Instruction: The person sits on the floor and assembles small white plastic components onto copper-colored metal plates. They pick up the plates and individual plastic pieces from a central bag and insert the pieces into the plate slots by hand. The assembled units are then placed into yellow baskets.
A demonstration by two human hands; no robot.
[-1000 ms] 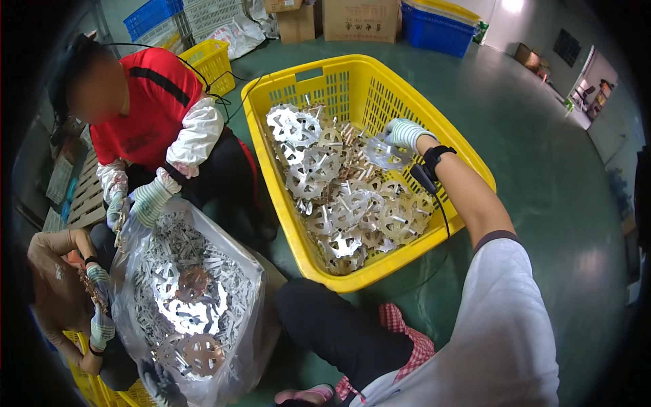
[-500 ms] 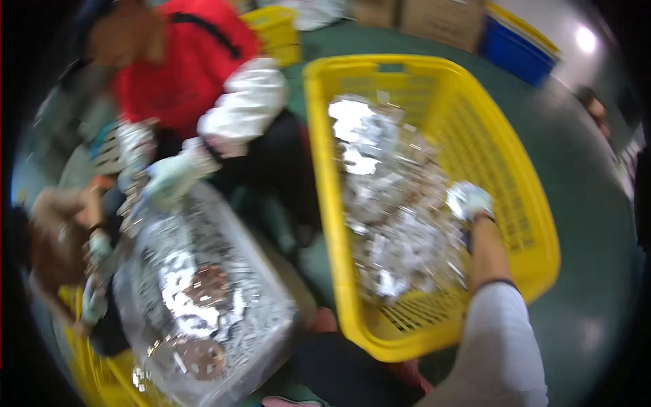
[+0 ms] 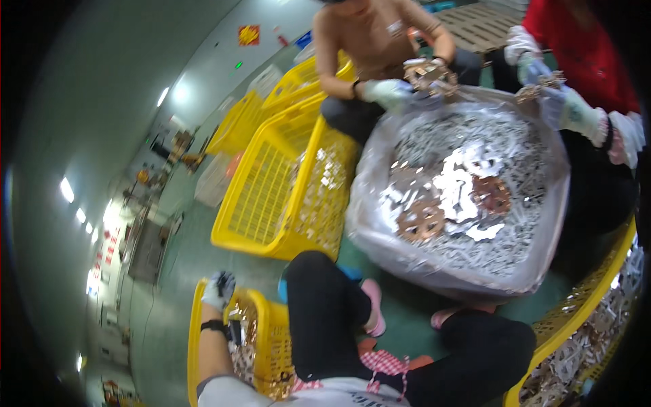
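Note:
My left hand (image 3: 218,290), in a white glove with dark patches, is at the far rim of a small yellow basket (image 3: 274,332) at lower left. Copper-coloured and silvery metal pieces (image 3: 243,339) lie in that basket. The hand's fingers are too small and blurred to tell if they grip anything. My right hand is out of view. Before my knees stands a large tub lined with clear plastic (image 3: 386,251). It holds many thin silvery strips (image 3: 468,261), with a few copper-coloured perforated discs (image 3: 420,220) on top.
Two co-workers' gloved hands (image 3: 386,93) (image 3: 576,115) hold copper-coloured pieces over the tub's far side. A large yellow basket (image 3: 261,183) with shiny pieces stands left of the tub; another yellow basket (image 3: 590,305) of metal pieces is at right. Further baskets (image 3: 237,125) stand behind.
The view has swung left. My right hand, earlier among shiny pieces in the large yellow basket at right, has left the picture. My left hand now shows at the small basket.

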